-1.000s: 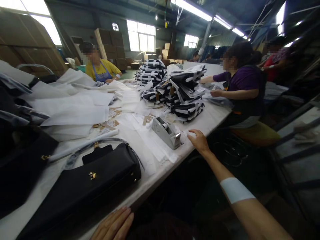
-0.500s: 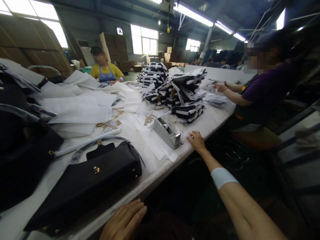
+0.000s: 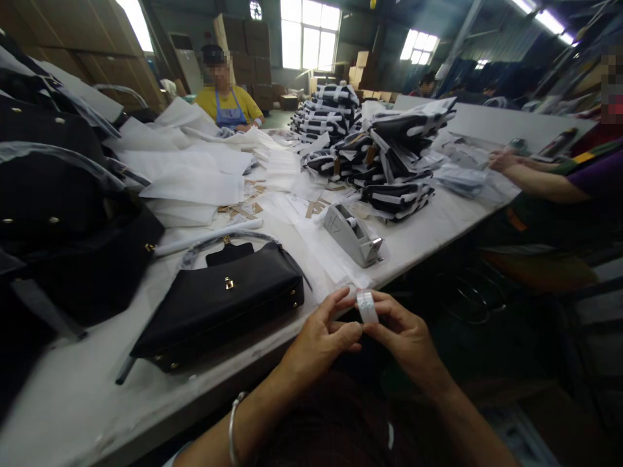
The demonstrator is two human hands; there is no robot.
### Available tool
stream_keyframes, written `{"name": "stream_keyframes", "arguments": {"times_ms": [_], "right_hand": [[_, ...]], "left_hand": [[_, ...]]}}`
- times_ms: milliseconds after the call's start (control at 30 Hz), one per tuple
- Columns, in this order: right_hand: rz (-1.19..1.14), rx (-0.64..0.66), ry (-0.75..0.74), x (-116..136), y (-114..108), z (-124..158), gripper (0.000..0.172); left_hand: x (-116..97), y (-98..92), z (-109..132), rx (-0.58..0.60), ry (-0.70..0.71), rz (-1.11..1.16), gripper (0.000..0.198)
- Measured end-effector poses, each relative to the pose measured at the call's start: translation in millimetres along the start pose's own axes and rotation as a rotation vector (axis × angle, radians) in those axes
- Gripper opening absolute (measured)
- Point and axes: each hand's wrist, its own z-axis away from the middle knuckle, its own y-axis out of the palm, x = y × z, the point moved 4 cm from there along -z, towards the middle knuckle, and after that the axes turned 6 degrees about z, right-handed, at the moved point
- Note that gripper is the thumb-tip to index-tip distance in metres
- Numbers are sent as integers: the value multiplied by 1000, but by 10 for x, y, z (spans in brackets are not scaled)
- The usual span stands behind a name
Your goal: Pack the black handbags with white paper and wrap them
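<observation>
In front of the table edge, my two hands meet around a small roll of clear tape (image 3: 367, 307). My right hand (image 3: 406, 331) pinches the roll between thumb and fingers. My left hand (image 3: 324, 331) is closed at the roll's left side, its thumb and fingertips against it. Just beyond them a grey tape dispenser (image 3: 353, 237) stands on the white table (image 3: 418, 240). To the left lies a black handbag (image 3: 228, 311) with gold hardware, its flap folded back and its handle wrapped in clear film.
Black bags (image 3: 63, 214) are heaped at left, beside white paper sheets (image 3: 195, 172). Behind the dispenser rise stacks of wrapped black bags (image 3: 394, 168). A person in yellow (image 3: 228, 104) sits across the table; another person's arm (image 3: 540, 178) reaches in at right.
My right hand has come back from beside the dispenser, now with the tape roll. My left hand has risen from the table edge to meet it. The view has shifted right and down.
</observation>
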Motion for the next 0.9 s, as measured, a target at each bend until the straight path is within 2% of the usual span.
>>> {"name": "stream_keyframes", "arguments": {"times_ms": [67,167,267,300,333,400,500,633,767,900], "right_hand": [[106,2,-97,91,111,51,19],[205,-43,-160,117,200,85,31],[271,-4,-168,83,253,64,68],[294,24,-175,68,272,48,76],[315,47,-188,54,290,29,77],[351,49,-227,25,317,-10,65],[381,-25,-293,-19,335,-60,53],[419,-128,-375,-50,288,-105,52],[479,-128,-395,-99,228,-171,57],[490,-88,-367,-166,246,-266,61]], "left_hand": [[23,-36,-35,-6,-12,64,78],[36,-147,-19,-56,-21,141,75],[69,-242,0,-80,-75,236,79],[85,-270,-7,-88,-92,257,80],[106,-300,-21,-98,-109,269,81],[152,-359,-75,-114,-139,279,79],[215,-425,-205,-85,-190,304,80],[236,-402,-421,89,-266,392,81],[213,-327,-625,277,-267,452,79],[237,-334,-751,318,-287,501,82]]}}
